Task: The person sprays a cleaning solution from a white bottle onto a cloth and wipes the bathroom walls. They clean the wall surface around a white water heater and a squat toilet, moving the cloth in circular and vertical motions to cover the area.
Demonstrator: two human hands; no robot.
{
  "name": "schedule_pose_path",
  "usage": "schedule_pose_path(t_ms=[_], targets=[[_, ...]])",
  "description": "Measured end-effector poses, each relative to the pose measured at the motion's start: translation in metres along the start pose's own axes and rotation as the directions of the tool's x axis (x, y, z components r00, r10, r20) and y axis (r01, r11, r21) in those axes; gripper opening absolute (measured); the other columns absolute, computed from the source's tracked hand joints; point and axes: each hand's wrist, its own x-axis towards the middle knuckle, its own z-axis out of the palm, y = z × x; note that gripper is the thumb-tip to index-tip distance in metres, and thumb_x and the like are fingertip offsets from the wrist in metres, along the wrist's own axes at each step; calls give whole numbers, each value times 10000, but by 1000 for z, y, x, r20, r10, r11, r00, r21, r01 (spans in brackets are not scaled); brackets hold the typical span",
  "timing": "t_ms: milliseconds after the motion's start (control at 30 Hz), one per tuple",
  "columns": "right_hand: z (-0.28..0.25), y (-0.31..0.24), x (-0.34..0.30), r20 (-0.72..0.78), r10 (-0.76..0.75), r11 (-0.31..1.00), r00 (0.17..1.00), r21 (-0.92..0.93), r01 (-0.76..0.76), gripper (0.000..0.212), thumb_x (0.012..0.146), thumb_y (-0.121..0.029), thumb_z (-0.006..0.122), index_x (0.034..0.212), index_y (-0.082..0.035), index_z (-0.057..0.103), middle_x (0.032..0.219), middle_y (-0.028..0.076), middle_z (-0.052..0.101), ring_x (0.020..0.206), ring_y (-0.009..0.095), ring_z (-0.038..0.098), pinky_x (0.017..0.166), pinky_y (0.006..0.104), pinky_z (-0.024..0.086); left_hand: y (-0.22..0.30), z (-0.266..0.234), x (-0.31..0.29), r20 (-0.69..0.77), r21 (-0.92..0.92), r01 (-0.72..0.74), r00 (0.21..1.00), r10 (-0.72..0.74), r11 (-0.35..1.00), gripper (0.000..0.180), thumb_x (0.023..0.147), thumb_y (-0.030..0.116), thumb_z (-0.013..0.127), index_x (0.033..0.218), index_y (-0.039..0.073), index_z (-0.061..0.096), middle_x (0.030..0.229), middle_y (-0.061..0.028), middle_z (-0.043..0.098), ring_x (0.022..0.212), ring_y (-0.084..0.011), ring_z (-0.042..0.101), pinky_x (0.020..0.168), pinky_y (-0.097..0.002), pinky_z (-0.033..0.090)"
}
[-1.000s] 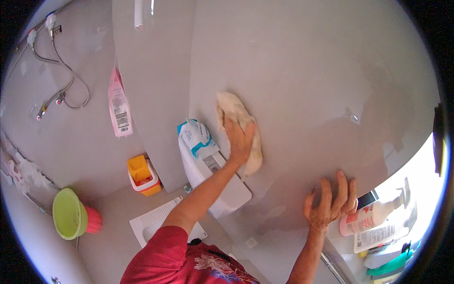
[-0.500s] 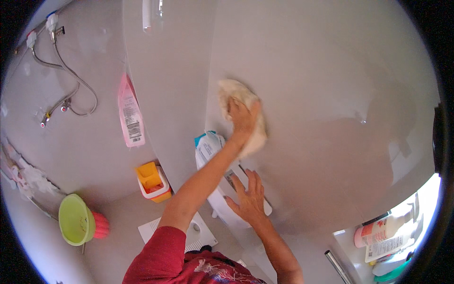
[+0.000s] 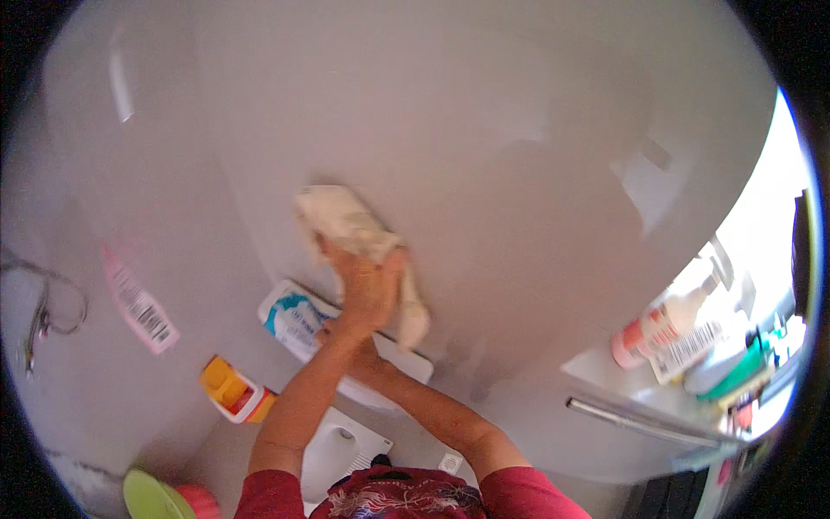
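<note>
A cream cloth (image 3: 346, 216) lies bunched against the smooth grey wall (image 3: 519, 285), with my left hand (image 3: 370, 285) pressed over it and gripping it. Part of the cloth hangs down to the right of that hand. My right hand (image 3: 359, 350) is tucked behind my left wrist, mostly hidden, so its grip does not show. It is at the white wall shelf (image 3: 417, 368), beside a white and blue soft package (image 3: 298, 318); whether it touches the package is unclear.
On the left wall hang a pink pack (image 3: 143, 311) and an orange-and-white container (image 3: 238, 391). A green basin (image 3: 147, 497) and white squat toilet (image 3: 322, 454) are low down. At right, a metal rail (image 3: 618, 417) runs below a sill with a pink-white bottle (image 3: 648, 337).
The view has swung right. My left hand has swept the cloth to a lower place nearer the shelf. My right hand, spread by the shelf before, has moved left behind my left wrist.
</note>
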Motion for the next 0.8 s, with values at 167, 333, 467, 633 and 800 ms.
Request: schedule_pose_path(t_ms=[167,333,467,633,800], targets=[[-88,-24,-61,8,145,989,989,-29,-145,278,796,-124,514,1049,-23,569,977,161,573,898,329,534,766,477,395,-51,5,23,-68,-32,-109,992,106,994,880,862,371,550,1357,-164,57,1439,-325,37,1349,-403,71,1112,-452,6],[-173,-44,-170,146,134,990,980,32,-140,268,766,-81,539,1016,2,587,903,152,566,882,314,533,737,426,411,-67,14,43,-373,-123,-288,900,224,950,771,919,368,506,1362,-134,124,1420,-274,148,1318,-345,167,1105,-417,56],[-257,-86,-239,-217,197,978,956,112,-176,304,650,16,622,952,6,587,889,144,579,815,314,562,698,409,464,-43,26,46,-437,-265,-244,893,110,933,700,944,347,489,1349,-125,166,1384,-235,233,1257,-295,267,1085,-380,123],[-328,-102,-235,-652,567,797,503,280,-535,346,756,103,539,1090,15,530,947,172,570,869,281,571,775,337,449,-57,55,8,-451,-306,-94,890,-58,948,718,908,323,532,1330,-132,172,1318,-234,334,1190,-304,354,1037,-389,248],[-328,-48,-171,-739,376,698,559,-170,-695,489,700,119,550,1172,1,508,1008,198,567,891,378,571,755,393,469,-61,70,-61,-156,-71,16,987,-27,997,767,857,247,573,1324,-179,138,1392,-328,203,1315,-418,191,1113,-451,25]])
